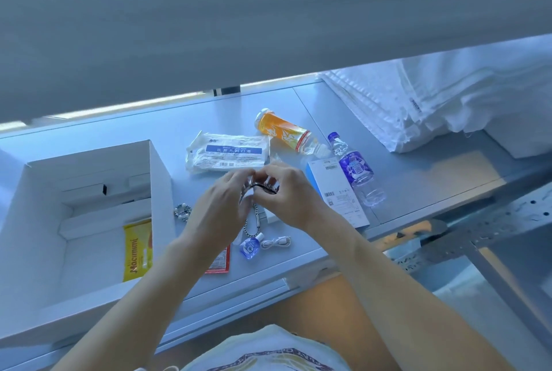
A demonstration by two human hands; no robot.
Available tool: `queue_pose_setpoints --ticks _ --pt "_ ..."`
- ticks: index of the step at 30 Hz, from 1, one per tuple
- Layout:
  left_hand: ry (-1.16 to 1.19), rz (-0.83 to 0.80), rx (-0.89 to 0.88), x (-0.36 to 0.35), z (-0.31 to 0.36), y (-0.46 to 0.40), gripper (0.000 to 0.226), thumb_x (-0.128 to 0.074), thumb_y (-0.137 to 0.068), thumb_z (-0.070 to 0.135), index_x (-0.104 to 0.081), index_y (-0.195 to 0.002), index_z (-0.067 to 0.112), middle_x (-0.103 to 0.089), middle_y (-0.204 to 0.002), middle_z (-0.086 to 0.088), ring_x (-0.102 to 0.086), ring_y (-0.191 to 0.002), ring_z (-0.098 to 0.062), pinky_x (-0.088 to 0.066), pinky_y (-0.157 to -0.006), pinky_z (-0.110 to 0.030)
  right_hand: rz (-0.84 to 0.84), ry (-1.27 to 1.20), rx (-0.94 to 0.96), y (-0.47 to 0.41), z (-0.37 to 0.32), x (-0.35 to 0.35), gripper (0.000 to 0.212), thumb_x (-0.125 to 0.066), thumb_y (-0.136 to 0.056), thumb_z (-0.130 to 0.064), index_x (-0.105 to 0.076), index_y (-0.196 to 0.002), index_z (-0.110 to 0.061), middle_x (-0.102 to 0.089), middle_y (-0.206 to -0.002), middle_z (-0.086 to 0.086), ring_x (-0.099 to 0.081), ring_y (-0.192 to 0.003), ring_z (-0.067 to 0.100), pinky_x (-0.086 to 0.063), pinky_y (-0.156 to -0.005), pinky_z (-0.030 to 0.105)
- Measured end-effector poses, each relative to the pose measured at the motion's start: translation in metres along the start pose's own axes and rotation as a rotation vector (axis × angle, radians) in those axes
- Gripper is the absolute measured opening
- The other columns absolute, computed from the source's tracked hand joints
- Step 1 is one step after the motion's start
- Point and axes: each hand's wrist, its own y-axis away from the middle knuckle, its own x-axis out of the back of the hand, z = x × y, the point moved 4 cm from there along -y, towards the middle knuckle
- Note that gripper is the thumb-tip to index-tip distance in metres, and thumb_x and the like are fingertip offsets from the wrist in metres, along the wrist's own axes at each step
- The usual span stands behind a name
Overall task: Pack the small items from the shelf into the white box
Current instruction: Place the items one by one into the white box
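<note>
Hands — left hand [222,206] | right hand [286,194] | both pinching one bracelet [264,187]

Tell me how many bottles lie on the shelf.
3: an orange bottle at the back, a purple-label bottle right of it, a tiny blue bottle near the front. The hands may hide others.

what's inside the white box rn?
Inside the white box: a yellow Macimimi snack packet standing against the right wall, plus white cardboard inserts with a small dark item at the back. Anything beneath the inserts is hidden.
</note>
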Motion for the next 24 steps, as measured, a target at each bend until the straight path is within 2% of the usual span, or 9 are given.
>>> queue_pose_setpoints --ticks 2,5,9,12,14,18,21,24 --pt "0.005 0.02 -0.007 0.003 0.0 0.003 0.032 -0.06 -0.098 0.015 -0.059 -0.128 0.027 -0.071 -0.106 0.005 -0.067 -0.089 -0.025 -0.054 -0.072 -0.041 -0.021 -0.018 -0.012 0.004 -0.003 0.0 0.019 -0.07 -0.086 -0.018 -0.075 -0.104 -0.013 -0.066 -0.093 -0.002 -0.059 -0.084 0.011 -0.05 -0.08 0.028" --pt "0.023 0.062 -0.02 0.017 -0.005 0.011 0.025 -0.055 -0.103 0.015 -0.065 -0.125 0.023 -0.073 -0.108 0.004 -0.069 -0.091 -0.026 -0.056 -0.074 -0.043 -0.045 -0.015 0.013 0.007 -0.01 0.0 0.022 -0.067 -0.085 -0.011 -0.075 -0.105 -0.014 -0.066 -0.09 -0.007 -0.055 -0.078 0.001 -0.043 -0.073 0.018" --pt "0.017 0.158 0.028 0.05 -0.021 0.022 0.018 -0.056 -0.103 0.017 -0.065 -0.116 0.025 -0.073 -0.097 0.007 -0.068 -0.081 -0.023 -0.054 -0.07 -0.037 -0.063 -0.071 0.103 -0.001 -0.029 -0.001 0.019 -0.067 -0.091 -0.009 -0.074 -0.107 -0.017 -0.072 -0.092 -0.008 -0.063 -0.084 0.01 -0.051 -0.076 0.025" --pt "0.005 0.242 0.072 0.083 -0.036 0.038 0.012 -0.055 -0.1 0.029 -0.066 -0.106 0.029 -0.066 -0.082 0.016 -0.061 -0.072 -0.01 -0.047 -0.064 -0.031 -0.124 -0.124 0.159 -0.012 -0.05 -0.008 0.018 -0.07 -0.093 -0.011 -0.074 -0.108 -0.02 -0.073 -0.091 -0.008 -0.065 -0.086 0.012 -0.053 -0.08 0.027" --pt "-0.008 0.277 0.112 0.103 -0.048 0.055 0.012 -0.057 -0.097 0.037 -0.067 -0.102 0.031 -0.066 -0.08 0.016 -0.059 -0.073 -0.009 -0.046 -0.062 -0.027 -0.189 -0.149 0.177 -0.021 -0.066 -0.017 0.019 -0.072 -0.092 -0.011 -0.074 -0.107 -0.023 -0.073 -0.089 -0.008 -0.065 -0.083 0.01 -0.052 -0.08 0.023" --pt "-0.007 0.276 0.221 0.128 -0.072 0.093 0.018 -0.056 -0.096 0.037 -0.068 -0.11 0.035 -0.072 -0.085 0.017 -0.065 -0.078 -0.009 -0.051 -0.073 -0.028 -0.32 -0.076 0.226 -0.038 -0.097 -0.054 0.02 -0.073 -0.092 -0.01 -0.074 -0.109 -0.02 -0.074 -0.091 -0.001 -0.064 -0.083 0.019 -0.053 -0.083 0.033" --pt "-0.011 0.291 0.296 0.139 -0.087 0.123 0.021 -0.057 -0.099 0.034 -0.063 -0.118 0.04 -0.074 -0.092 0.019 -0.067 -0.084 -0.006 -0.05 -0.077 -0.021 -0.412 -0.006 0.276 -0.047 -0.119 -0.085 0.021 -0.071 -0.094 -0.01 -0.074 -0.112 -0.02 -0.074 -0.093 0.0 -0.065 -0.084 0.022 -0.054 -0.085 0.038" --pt "-0.044 0.362 0.446 0.149 -0.105 0.157 0.019 -0.068 -0.096 0.033 -0.062 -0.113 0.039 -0.073 -0.091 0.019 -0.069 -0.086 -0.01 -0.055 -0.077 -0.032 -0.473 0.044 0.325 -0.055 -0.141 -0.112 0.02 -0.071 -0.094 -0.012 -0.073 -0.109 -0.024 -0.074 -0.091 -0.002 -0.065 -0.082 0.019 -0.054 -0.082 0.037"
